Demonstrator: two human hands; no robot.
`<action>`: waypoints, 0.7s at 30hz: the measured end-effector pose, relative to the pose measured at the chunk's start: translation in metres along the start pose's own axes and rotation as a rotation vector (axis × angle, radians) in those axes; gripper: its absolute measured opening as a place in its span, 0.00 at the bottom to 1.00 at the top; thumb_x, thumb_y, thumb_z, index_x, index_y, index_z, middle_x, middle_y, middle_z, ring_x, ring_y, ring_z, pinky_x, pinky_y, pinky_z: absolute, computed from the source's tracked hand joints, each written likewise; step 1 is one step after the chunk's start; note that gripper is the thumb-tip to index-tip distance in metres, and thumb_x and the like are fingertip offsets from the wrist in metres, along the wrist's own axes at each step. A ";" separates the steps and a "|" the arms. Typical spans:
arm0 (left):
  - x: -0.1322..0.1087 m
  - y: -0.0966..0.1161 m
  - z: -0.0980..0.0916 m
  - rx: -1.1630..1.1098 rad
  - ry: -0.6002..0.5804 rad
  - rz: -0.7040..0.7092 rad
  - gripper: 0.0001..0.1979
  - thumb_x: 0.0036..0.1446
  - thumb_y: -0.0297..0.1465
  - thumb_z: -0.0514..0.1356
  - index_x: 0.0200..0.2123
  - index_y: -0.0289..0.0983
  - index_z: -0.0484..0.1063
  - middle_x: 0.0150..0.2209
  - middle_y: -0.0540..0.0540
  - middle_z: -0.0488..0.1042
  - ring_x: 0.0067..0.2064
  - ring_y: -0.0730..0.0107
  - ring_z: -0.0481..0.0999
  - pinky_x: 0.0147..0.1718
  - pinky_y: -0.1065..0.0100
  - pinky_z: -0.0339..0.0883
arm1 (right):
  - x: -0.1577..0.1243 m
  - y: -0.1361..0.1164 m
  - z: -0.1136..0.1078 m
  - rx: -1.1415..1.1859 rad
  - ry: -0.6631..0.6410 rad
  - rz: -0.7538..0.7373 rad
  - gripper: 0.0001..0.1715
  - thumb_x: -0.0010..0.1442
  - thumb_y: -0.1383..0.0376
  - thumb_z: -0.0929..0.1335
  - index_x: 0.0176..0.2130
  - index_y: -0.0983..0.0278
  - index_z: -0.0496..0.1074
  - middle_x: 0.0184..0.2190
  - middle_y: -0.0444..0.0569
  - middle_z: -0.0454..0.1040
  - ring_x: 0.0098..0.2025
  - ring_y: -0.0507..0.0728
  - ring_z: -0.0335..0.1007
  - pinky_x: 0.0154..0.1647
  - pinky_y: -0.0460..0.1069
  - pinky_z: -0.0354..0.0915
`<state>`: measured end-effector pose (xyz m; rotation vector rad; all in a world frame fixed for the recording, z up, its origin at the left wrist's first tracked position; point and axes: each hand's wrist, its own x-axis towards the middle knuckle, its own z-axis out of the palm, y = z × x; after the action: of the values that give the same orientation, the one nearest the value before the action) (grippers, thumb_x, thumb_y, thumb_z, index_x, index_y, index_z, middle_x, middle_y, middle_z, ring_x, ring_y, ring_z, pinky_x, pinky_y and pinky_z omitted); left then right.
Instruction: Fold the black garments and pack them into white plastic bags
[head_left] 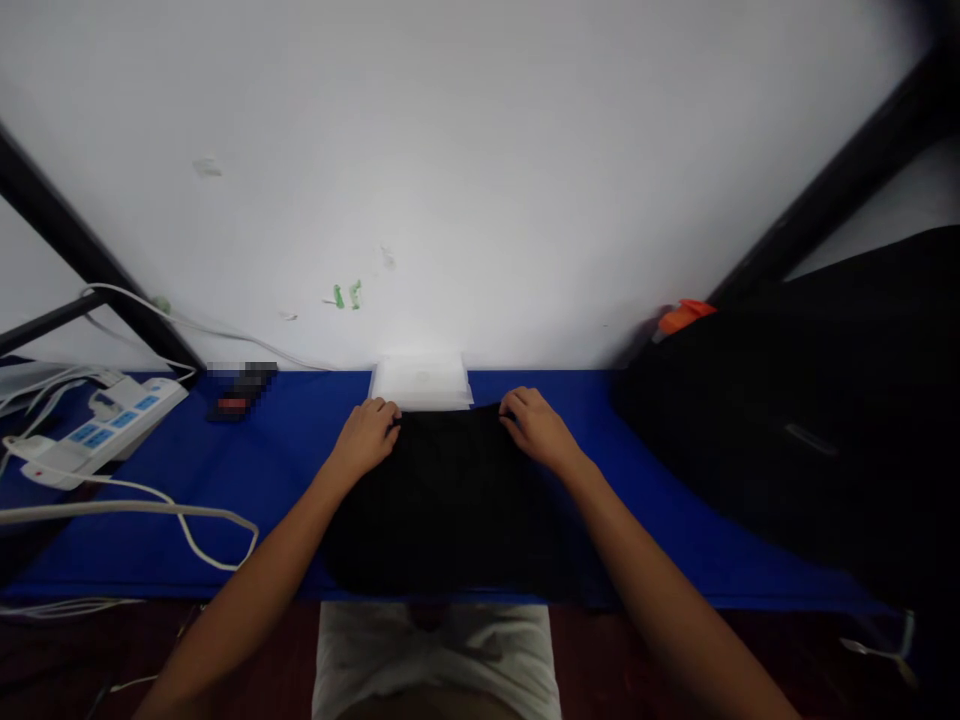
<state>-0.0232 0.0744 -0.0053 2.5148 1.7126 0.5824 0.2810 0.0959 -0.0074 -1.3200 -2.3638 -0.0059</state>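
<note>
A piece of black cloth point(450, 500), perhaps a folded garment, lies spread on the blue surface point(285, 480) in front of me. My left hand point(367, 435) grips its far left corner, the fingers curled over the edge. At the far right corner, my right hand point(536, 428) pinches the same cloth between thumb and fingers. The far edge runs nearly straight between the two hands. Just beyond that edge sits a flat white packet point(420, 380), against the wall. The cloth is too dark to show its folds or seams.
On the left lie a white power strip point(105, 430) with plugs and loose white cables point(210, 515), and a dark blurred object point(244, 392). A large black fabric bulk point(787, 420) covers the right side, with something orange point(684, 318) behind it. A white wall point(480, 200) rises behind.
</note>
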 end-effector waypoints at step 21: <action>-0.067 -0.044 -0.015 -0.291 0.323 -0.172 0.07 0.58 0.36 0.57 0.34 0.40 0.72 0.40 0.44 0.78 0.44 0.59 0.75 0.49 0.54 0.67 | -0.089 -0.032 0.012 0.342 0.097 0.156 0.13 0.64 0.59 0.63 0.48 0.58 0.67 0.56 0.56 0.66 0.59 0.66 0.61 0.57 0.66 0.61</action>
<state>-0.0882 0.0277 -0.0210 2.1397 1.7587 1.1775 0.2907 0.0087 -0.0451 -1.2963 -2.0620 0.3557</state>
